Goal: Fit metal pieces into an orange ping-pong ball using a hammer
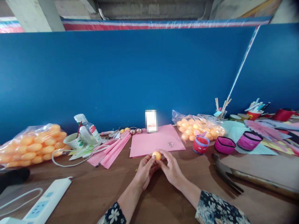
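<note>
An orange ping-pong ball (157, 155) is held between my two hands, just in front of a stack of pink paper (156, 141). My left hand (147, 170) grips the ball from the left, its thumb on the near side. From the other side, the fingers of my right hand (171, 168) close on it too. A small clear, shiny item (170, 144) lies on the pink paper; its kind is too small to make out. Part of the ball is covered by my fingers.
Bags of orange balls (35, 146) (198, 127) stand left and right. A claw hammer (252, 177) lies at right, near a red cup (201, 144). Pink paper strips (114, 147), a plastic bottle (87, 129) and a power strip (44, 202) are at left. A blue partition (144, 71) rises behind.
</note>
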Available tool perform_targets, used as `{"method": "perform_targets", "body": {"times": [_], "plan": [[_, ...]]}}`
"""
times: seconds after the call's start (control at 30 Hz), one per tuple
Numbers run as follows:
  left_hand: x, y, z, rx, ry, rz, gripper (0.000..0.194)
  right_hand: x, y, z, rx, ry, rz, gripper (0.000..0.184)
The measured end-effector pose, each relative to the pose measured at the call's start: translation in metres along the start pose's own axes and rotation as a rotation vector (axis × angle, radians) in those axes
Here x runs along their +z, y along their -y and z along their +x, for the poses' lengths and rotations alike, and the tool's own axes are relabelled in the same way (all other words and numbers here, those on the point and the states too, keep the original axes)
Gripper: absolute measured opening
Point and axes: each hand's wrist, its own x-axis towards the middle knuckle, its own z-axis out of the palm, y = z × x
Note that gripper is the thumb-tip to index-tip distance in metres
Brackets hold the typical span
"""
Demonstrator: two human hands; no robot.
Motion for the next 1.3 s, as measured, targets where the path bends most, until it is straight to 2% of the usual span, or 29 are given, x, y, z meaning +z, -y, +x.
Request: {"method": "perform_targets", "body": {"times": [0.3,0.8,0.87,0.93,1.0,1.1,1.2,1.3], "plan": [[-0.003,0.001,0.001,0.001,-0.006,-0.059,0.018,0.002,-0.003,0.0,-0.008,0.023,0.015,0.031],[0.0,-0.001,0.0,0.0,-0.037,-0.019,0.02,-0.002,0.003,0.002,0.008,0.049,-0.001,0.03],[0.0,-0.001,0.001,-0.01,-0.051,-0.014,0.021,-0.008,0.003,0.004,-0.01,0.047,-0.034,0.031],[-0.002,-0.001,0.002,-0.02,-0.069,-0.016,0.022,-0.019,0.001,0.011,-0.021,-0.009,-0.061,0.029],[-0.003,-0.001,0.003,-0.022,-0.077,-0.017,0.023,-0.033,-0.005,0.022,-0.02,-0.133,-0.13,0.028],[-0.004,0.0,0.003,-0.019,-0.062,-0.009,0.023,-0.054,-0.021,0.043,0.058,-0.312,-0.352,0.029],[-0.004,0.0,0.004,-0.02,-0.065,-0.012,0.024,-0.068,-0.039,0.058,0.097,-0.289,-0.595,0.028],[-0.003,-0.001,0.003,-0.019,-0.067,-0.021,0.025,-0.071,-0.049,0.061,0.097,-0.232,-0.68,0.025]]}}
